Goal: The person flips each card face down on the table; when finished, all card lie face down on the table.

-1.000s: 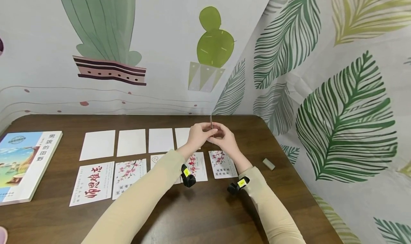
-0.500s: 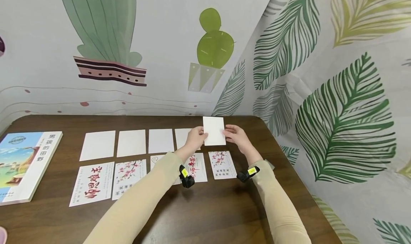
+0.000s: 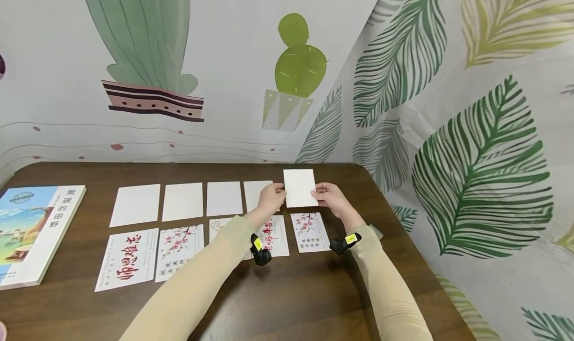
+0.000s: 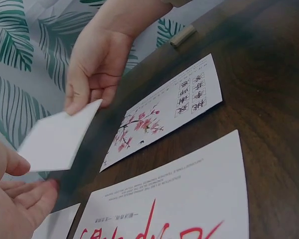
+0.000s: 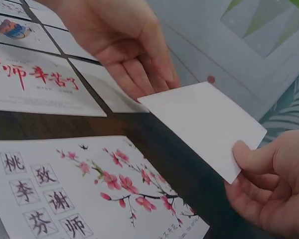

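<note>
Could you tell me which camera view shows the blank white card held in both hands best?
The right wrist view: the blank card fills the middle, sharp, with the right hand's pinch plain. The head view shows it small; the left wrist view shows it blurred, edge-on.

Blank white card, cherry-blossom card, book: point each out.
blank white card [image 3: 299, 187], head view, middle of its face
cherry-blossom card [image 3: 310, 233], head view, centre of print
book [image 3: 31, 231], head view, cover

Book [image 3: 33, 231] at table's [image 3: 291, 301] left edge, eraser [image 3: 375, 231] at right.
</note>
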The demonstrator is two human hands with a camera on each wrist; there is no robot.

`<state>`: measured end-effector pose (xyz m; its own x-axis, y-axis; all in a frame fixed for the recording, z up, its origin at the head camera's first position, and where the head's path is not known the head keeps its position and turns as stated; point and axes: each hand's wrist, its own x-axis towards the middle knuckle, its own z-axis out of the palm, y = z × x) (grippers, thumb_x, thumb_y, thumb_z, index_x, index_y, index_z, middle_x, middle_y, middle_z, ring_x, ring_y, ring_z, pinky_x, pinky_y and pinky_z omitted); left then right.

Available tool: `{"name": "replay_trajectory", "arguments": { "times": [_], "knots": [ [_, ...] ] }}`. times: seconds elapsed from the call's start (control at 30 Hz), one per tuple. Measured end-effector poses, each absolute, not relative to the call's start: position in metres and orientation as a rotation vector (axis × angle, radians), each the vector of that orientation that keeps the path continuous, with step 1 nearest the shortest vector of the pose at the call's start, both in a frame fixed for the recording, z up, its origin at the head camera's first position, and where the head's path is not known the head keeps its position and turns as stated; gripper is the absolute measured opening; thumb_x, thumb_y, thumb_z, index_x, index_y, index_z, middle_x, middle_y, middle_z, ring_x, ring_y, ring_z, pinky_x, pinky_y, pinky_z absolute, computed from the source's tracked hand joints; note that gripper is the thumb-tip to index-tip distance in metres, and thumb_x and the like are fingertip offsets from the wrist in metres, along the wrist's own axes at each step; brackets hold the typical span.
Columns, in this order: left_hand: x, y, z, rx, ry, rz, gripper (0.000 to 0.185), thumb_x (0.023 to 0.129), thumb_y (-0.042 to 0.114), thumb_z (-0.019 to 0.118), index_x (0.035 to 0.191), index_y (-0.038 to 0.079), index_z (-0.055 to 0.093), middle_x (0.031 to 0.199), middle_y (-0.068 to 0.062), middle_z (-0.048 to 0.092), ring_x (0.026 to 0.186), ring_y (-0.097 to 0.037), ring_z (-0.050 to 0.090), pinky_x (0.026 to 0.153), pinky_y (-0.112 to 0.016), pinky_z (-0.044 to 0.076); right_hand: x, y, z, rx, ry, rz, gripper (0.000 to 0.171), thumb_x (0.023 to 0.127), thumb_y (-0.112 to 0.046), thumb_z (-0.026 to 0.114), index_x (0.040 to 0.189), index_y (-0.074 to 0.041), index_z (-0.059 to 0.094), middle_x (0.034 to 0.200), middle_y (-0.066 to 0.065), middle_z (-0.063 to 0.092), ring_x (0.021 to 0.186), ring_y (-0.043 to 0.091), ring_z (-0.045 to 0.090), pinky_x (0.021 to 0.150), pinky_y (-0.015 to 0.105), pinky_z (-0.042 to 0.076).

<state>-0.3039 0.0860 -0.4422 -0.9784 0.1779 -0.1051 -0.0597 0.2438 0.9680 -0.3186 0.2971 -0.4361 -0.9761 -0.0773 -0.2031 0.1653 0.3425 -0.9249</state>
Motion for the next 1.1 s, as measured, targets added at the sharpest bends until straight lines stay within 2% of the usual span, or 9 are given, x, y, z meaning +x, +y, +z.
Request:
{"name": "replay_trajectory", "arguments": {
  "times": [0.13, 0.4, 0.67, 0.77, 0.93, 1.1],
  "knots": [
    [-0.302, 0.083, -0.441, 0.093, 2.322, 1.816, 0.046, 0.1, 0.008, 0.048, 0.144, -0.004, 0.043, 0.135, -0.02, 0.058, 0.125, -0.033, 0.055, 0.104, -0.04, 0.047, -0.321, 0.297, -0.441, 0.158, 2.423, -1.633, 0.038, 0.098, -0.007, 0.057, 0.127, 0.014, 0.048, 0.099, 0.005, 0.06, 0.078, 0.006, 0.058, 0.072, 0.021, 0.052],
    [-0.298, 0.084, -0.442, 0.186, 2.305, 1.723, 0.052, 0.1, 0.011, 0.049, 0.147, -0.006, 0.035, 0.142, -0.023, 0.051, 0.133, -0.036, 0.047, 0.11, -0.043, 0.042, -0.327, 0.295, -0.451, 0.221, 2.459, -1.575, 0.038, 0.096, -0.008, 0.06, 0.125, 0.014, 0.051, 0.097, 0.006, 0.06, 0.076, 0.005, 0.057, 0.071, 0.02, 0.052],
    [-0.297, 0.088, -0.442, 0.22, 2.235, 1.703, 0.058, 0.101, 0.013, 0.048, 0.15, -0.007, 0.026, 0.15, -0.025, 0.041, 0.14, -0.037, 0.038, 0.115, -0.045, 0.035, -0.323, 0.294, -0.45, 0.273, 2.657, -1.398, 0.036, 0.093, -0.012, 0.066, 0.121, 0.009, 0.06, 0.116, 0.024, 0.065, 0.082, 0.014, 0.064, 0.078, 0.029, 0.058],
    [-0.298, 0.088, -0.442, 0.233, 2.231, 1.686, 0.06, 0.101, 0.014, 0.049, 0.151, -0.007, 0.024, 0.151, -0.025, 0.038, 0.141, -0.038, 0.037, 0.115, -0.046, 0.034, -0.322, 0.293, -0.449, 0.302, 2.737, -1.322, 0.035, 0.09, -0.015, 0.07, 0.117, 0.006, 0.065, 0.112, 0.022, 0.067, 0.079, 0.015, 0.064, 0.074, 0.026, 0.057],
    [-0.3, 0.084, -0.442, 0.235, 2.268, 1.645, 0.06, 0.101, 0.014, 0.048, 0.151, -0.008, 0.023, 0.15, -0.026, 0.039, 0.14, -0.038, 0.037, 0.115, -0.046, 0.034, -0.324, 0.288, -0.45, 0.285, 2.835, -1.207, 0.032, 0.087, -0.019, 0.073, 0.111, 0.003, 0.07, 0.1, 0.017, 0.07, 0.073, 0.014, 0.059, 0.063, 0.021, 0.049],
    [-0.303, 0.084, -0.443, 0.263, 2.321, 1.58, 0.06, 0.1, 0.015, 0.048, 0.15, -0.009, 0.024, 0.149, -0.026, 0.042, 0.139, -0.038, 0.039, 0.115, -0.044, 0.034, -0.324, 0.288, -0.452, 0.26, 2.884, -1.167, 0.03, 0.086, -0.019, 0.073, 0.107, 0.003, 0.07, 0.098, 0.018, 0.071, 0.079, 0.02, 0.063, 0.066, 0.026, 0.05]
  ]
}}
